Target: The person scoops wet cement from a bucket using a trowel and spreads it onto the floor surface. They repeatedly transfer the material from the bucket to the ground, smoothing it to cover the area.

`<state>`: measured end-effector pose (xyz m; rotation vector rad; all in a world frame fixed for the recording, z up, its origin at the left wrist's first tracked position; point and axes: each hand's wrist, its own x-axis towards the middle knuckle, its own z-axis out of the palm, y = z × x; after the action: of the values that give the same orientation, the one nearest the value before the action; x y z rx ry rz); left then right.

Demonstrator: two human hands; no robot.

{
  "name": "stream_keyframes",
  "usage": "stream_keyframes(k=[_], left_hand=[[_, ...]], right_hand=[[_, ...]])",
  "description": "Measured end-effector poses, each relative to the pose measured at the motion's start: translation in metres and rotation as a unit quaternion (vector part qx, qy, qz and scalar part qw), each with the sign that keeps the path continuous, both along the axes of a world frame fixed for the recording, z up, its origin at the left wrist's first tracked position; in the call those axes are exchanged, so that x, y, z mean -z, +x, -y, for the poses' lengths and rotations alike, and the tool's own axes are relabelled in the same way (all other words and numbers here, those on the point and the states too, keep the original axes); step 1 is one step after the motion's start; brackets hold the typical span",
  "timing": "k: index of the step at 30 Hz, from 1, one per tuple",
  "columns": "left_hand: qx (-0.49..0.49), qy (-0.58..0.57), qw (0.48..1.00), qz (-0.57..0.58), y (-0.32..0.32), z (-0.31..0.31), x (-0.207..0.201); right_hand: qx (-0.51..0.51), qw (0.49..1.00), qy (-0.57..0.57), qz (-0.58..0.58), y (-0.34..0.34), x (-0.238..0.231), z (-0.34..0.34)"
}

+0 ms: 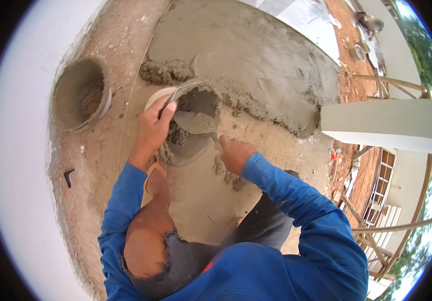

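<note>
**Trowel in the mortar pan**

The trowel (193, 120) lay blade-down inside the mortar pan (188, 128) on the sandy ground, its handle clasped in the left hand's (153, 128) closed fingers. The right hand (235, 153) pinched the pan's near rim. A grey bucket (80, 95) stood well apart, left.

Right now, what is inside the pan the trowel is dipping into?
Wet grey mortar fills the pan, heaped against its walls. The left hand holds the trowel in it; the blade covers the mortar below it, and the pan's bottom is hidden.
</note>
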<state>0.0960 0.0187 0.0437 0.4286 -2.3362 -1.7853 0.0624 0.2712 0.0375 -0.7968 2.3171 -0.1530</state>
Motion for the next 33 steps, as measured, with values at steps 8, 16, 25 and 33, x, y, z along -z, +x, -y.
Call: stream_keyframes(k=[8, 16, 25, 33], left_hand=[[0.028, -0.005, 1.0, -0.011, -0.001, -0.004, 0.009], [0.083, -0.016, 0.996, -0.013, -0.006, -0.01, 0.002], [0.06, 0.016, 0.998, -0.014, 0.007, 0.008, -0.001], [0.011, 0.044, 0.999, 0.016, 0.012, 0.028, 0.006]], right_hand=[[0.018, 0.996, 0.073, 0.041, -0.018, 0.017, -0.005], [-0.06, 0.998, 0.014, -0.01, 0.009, 0.03, 0.049], [0.03, 0.997, -0.065, -0.041, -0.012, 0.006, 0.057], [-0.046, 0.992, 0.093, 0.073, 0.018, 0.016, 0.044]])
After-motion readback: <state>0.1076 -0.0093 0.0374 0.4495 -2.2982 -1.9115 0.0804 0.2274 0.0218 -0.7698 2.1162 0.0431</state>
